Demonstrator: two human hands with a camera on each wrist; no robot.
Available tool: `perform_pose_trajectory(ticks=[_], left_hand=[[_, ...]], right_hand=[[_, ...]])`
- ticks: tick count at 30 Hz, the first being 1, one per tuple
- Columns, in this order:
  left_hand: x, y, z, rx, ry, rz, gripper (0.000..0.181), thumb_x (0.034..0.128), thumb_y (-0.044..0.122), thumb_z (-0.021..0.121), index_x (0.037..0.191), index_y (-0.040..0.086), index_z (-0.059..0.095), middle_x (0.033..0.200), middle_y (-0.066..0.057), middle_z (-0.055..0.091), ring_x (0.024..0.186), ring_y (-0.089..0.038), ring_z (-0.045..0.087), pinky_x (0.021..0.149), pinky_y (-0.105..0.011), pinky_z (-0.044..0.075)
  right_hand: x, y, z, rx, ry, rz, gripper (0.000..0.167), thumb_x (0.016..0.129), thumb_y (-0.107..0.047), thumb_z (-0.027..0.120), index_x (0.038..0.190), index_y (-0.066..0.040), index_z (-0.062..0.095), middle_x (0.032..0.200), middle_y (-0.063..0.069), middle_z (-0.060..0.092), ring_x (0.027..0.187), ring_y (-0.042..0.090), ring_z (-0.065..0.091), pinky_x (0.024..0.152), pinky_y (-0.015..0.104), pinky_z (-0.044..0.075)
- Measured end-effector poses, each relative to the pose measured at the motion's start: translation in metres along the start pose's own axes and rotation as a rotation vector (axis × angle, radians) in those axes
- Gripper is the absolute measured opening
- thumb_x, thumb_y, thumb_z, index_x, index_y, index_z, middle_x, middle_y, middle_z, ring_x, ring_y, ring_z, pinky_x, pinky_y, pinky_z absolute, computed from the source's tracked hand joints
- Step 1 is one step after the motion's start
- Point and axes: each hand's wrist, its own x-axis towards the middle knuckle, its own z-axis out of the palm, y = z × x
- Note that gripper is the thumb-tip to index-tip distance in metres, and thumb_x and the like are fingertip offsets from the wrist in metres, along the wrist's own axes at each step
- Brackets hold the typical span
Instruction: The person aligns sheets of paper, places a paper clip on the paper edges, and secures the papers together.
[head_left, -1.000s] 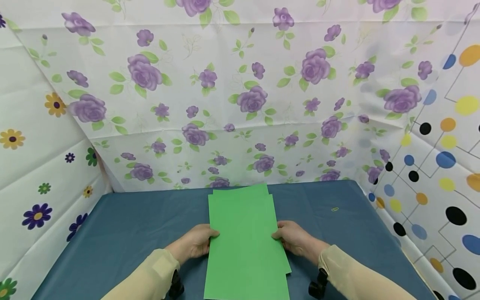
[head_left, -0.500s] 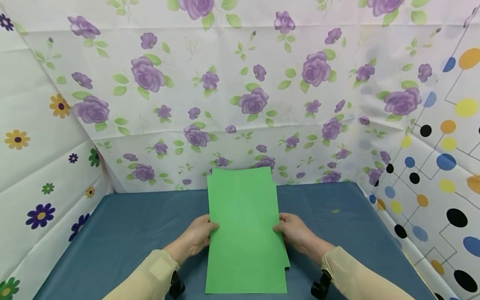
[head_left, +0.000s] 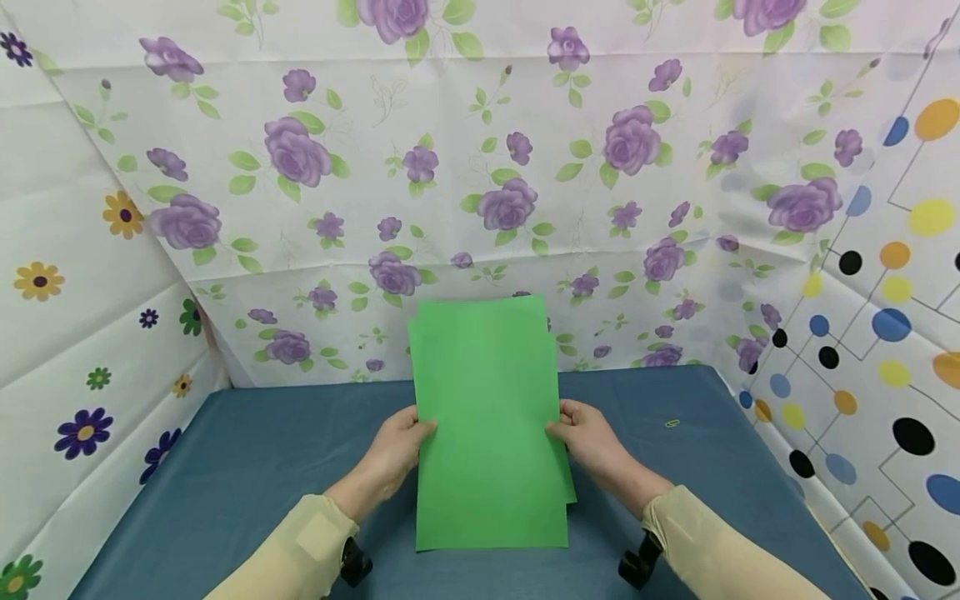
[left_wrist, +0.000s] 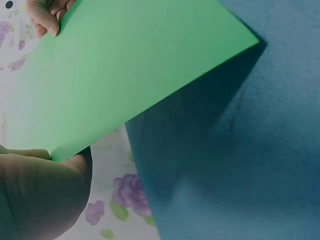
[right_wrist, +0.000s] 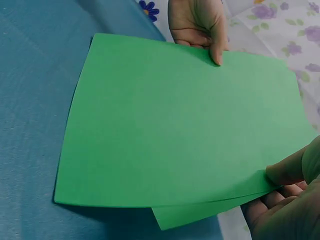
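Observation:
Green sheets of paper (head_left: 487,433), overlapping and out of line with each other, are held upright above the table, tilted back. On their left edge my left hand (head_left: 397,450) pinches them, thumb in front and fingers behind. My right hand (head_left: 596,446) grips the opposite edge the same way. A rear sheet's corner juts out at the lower right, as the right wrist view shows with the green paper (right_wrist: 185,125) in front. From the left wrist, the lower corner of the green paper (left_wrist: 150,60) casts a shadow on the cloth.
A blue cloth (head_left: 285,467) covers the table. A small yellow paper clip (head_left: 672,423) lies on it to the right. White floral sheeting (head_left: 450,167) hangs behind, with dotted sheeting (head_left: 862,333) on the right and daisy-printed sheeting (head_left: 75,333) on the left.
Both hands have raised the green sheets up off the table. Their top edge now stands higher against the floral backdrop, and the bottom edge has come up into full view.

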Motion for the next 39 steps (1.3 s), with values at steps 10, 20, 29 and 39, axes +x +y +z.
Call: perform_pose_trajectory(ticks=[10, 20, 29, 39], left_hand=[[0.000, 0.015, 0.004, 0.030, 0.065, 0.080, 0.032, 0.1110, 0.013, 0.044, 0.139, -0.002, 0.051, 0.125, -0.018, 0.060, 0.109, -0.028, 0.063, 0.097, -0.046, 0.053], [0.006, 0.027, 0.010, 0.099, 0.164, 0.148, 0.019, 0.1114, 0.019, 0.046, 0.112, 0.003, 0.055, 0.092, -0.009, 0.047, 0.079, -0.021, 0.046, 0.070, -0.034, 0.041], [0.011, 0.035, 0.015, 0.089, 0.229, 0.171, 0.022, 0.1110, 0.022, 0.048, 0.110, 0.004, 0.060, 0.091, -0.011, 0.052, 0.079, -0.023, 0.049, 0.070, -0.036, 0.043], [0.014, 0.035, 0.017, 0.035, 0.212, 0.174, 0.028, 0.1124, 0.021, 0.044, 0.130, 0.003, 0.057, 0.122, -0.016, 0.058, 0.107, -0.029, 0.056, 0.089, -0.048, 0.047]], right_hand=[[0.003, -0.015, 0.002, -0.070, 0.058, -0.102, 0.041, 0.105, -0.007, 0.056, 0.146, 0.000, 0.053, 0.102, 0.008, 0.069, 0.082, 0.019, 0.063, 0.078, 0.033, 0.054], [0.002, -0.028, 0.006, -0.108, 0.139, -0.196, 0.035, 0.106, -0.009, 0.057, 0.141, -0.009, 0.061, 0.068, 0.003, 0.041, 0.052, 0.015, 0.031, 0.055, 0.028, 0.034], [0.007, -0.037, 0.007, -0.120, 0.211, -0.227, 0.029, 0.106, -0.008, 0.058, 0.133, -0.006, 0.066, 0.072, 0.008, 0.050, 0.059, 0.018, 0.039, 0.059, 0.028, 0.038], [0.013, -0.037, 0.006, -0.100, 0.214, -0.244, 0.034, 0.108, -0.010, 0.054, 0.141, -0.005, 0.059, 0.094, 0.021, 0.066, 0.100, 0.033, 0.068, 0.087, 0.050, 0.056]])
